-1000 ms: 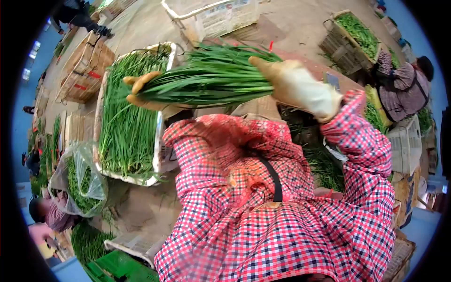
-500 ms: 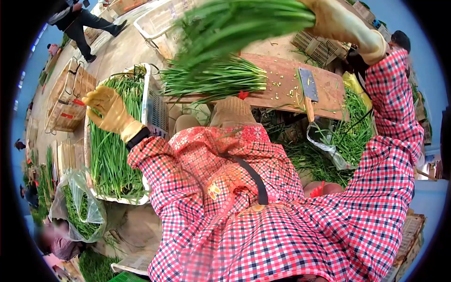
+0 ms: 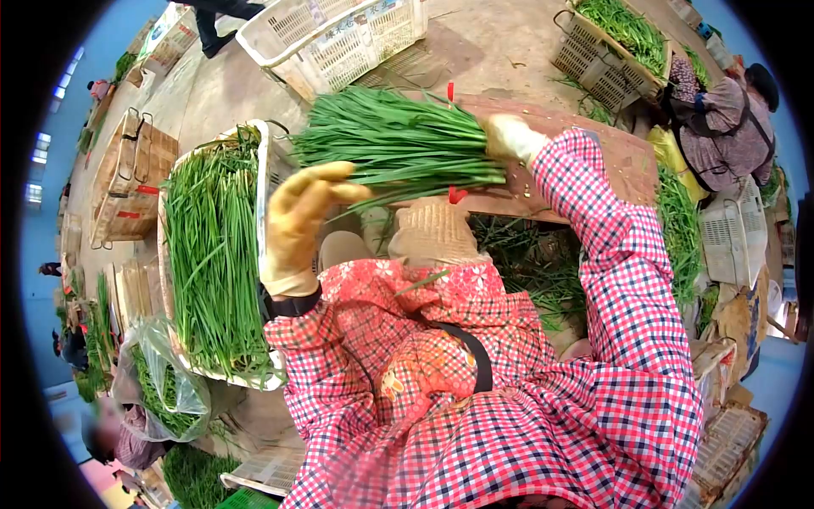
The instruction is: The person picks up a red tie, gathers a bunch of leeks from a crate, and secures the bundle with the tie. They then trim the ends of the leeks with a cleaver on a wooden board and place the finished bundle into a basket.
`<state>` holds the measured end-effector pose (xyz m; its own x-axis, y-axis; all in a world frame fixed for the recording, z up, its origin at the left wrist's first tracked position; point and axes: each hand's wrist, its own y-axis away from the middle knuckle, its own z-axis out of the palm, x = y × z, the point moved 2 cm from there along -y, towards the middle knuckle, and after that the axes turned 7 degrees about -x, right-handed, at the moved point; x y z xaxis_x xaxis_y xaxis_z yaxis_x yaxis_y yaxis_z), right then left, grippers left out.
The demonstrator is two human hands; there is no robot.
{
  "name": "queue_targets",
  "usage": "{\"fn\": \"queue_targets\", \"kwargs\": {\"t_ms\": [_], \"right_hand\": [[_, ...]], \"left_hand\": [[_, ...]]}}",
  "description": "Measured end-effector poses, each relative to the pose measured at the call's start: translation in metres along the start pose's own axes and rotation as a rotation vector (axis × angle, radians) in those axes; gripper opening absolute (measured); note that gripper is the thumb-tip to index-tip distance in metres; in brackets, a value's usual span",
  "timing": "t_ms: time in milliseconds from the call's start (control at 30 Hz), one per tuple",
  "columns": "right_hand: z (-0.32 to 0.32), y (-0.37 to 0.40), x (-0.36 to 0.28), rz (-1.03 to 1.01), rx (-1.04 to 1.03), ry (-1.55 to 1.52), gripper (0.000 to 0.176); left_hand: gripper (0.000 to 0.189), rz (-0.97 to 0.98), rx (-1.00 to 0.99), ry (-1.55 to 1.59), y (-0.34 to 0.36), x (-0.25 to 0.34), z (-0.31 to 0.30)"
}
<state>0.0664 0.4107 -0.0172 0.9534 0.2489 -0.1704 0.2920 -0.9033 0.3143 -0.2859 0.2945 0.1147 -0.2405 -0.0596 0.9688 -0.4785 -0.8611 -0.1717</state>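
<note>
My left hand, in a yellow glove, is held up with its fingers apart, just in front of the leafy end of a bundle of long green stalks. It holds nothing. The bundle lies across the reddish-brown board. At the bundle's right, cut end my right hand presses against the stalks, its fingers mostly hidden. A red tie shows behind the bundle and another in front of it. The knife is hidden by my right arm.
A white crate of green stalks stands at my left, an empty white crate beyond the board. Plastic bag at lower left. Another filled crate stands at the back right, near a seated person. Loose greens lie below the board.
The stalks in my right hand have come down onto the board, over the ones lying there. My left hand has moved right, towards the bundle. The view has shifted.
</note>
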Motion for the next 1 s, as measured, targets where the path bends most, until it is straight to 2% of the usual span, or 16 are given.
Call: {"fn": "queue_targets", "kwargs": {"t_ms": [133, 167, 200, 233, 300, 367, 433, 500, 567, 633, 700, 733, 767, 800, 833, 1000], "right_hand": [[0.013, 0.007, 0.0, 0.023, 0.045, 0.042, 0.037], [0.011, 0.013, -0.008, 0.049, 0.083, 0.067, 0.031], [0.059, -0.012, 0.022, -0.017, 0.218, 0.248, 0.023], [0.039, 0.009, 0.009, -0.226, 0.425, -0.126, 0.018], [0.076, -0.015, 0.03, -0.294, 0.57, 0.009, 0.029], [0.048, 0.019, 0.0, -0.202, 0.82, 0.472, 0.033], [0.05, 0.014, 0.008, -0.207, 0.6, 0.342, 0.031], [0.064, 0.008, 0.011, -0.131, 0.586, 0.6, 0.027], [0.061, 0.006, 0.01, -0.11, 0.628, 0.506, 0.019], [0.057, 0.013, 0.006, -0.191, 0.671, 0.37, 0.02], [0.042, 0.025, -0.003, -0.314, 0.771, 0.217, 0.021], [0.066, 0.039, -0.001, -0.263, 0.705, 0.318, 0.016], [0.035, 0.025, -0.004, -0.292, 0.752, 0.255, 0.012], [0.038, 0.021, -0.004, -0.183, 0.696, 0.421, 0.01], [0.043, 0.011, 0.001, -0.182, 0.602, 0.346, 0.011], [0.038, 0.014, 0.002, -0.19, 0.513, 0.201, 0.012]], "left_hand": [[0.032, -0.295, 0.049, -0.315, -0.043, -0.02, 0.028], [0.028, -0.201, 0.029, -0.52, -0.058, -0.028, 0.034], [0.027, -0.066, 0.04, -0.581, -0.072, -0.048, 0.038], [0.025, 0.15, 0.004, -0.811, -0.086, -0.053, 0.048], [0.024, 0.208, -0.083, -0.845, -0.114, -0.061, 0.072], [0.029, 0.268, -0.243, -0.883, -0.14, -0.085, 0.086], [0.028, 0.254, -0.348, -1.021, -0.165, -0.121, 0.085], [0.028, 0.166, -0.407, -1.193, -0.174, -0.139, 0.074], [0.026, -0.031, -0.324, -1.358, -0.181, -0.154, 0.056], [0.022, 0.114, -0.382, -1.628, -0.178, -0.161, 0.023], [0.024, -0.026, -0.296, -1.246, -0.165, -0.165, -0.016], [0.034, 0.194, -0.229, -1.502, -0.147, -0.189, -0.01], [0.041, -0.204, -0.108, -1.387, -0.158, -0.156, -0.039], [0.042, -0.325, -0.117, -1.479, -0.161, -0.147, -0.05], [0.046, -0.438, -0.124, -1.575, -0.161, -0.143, -0.061], [0.024, 0.016, 0.201, -1.808, -0.158, -0.109, -0.094]]}}
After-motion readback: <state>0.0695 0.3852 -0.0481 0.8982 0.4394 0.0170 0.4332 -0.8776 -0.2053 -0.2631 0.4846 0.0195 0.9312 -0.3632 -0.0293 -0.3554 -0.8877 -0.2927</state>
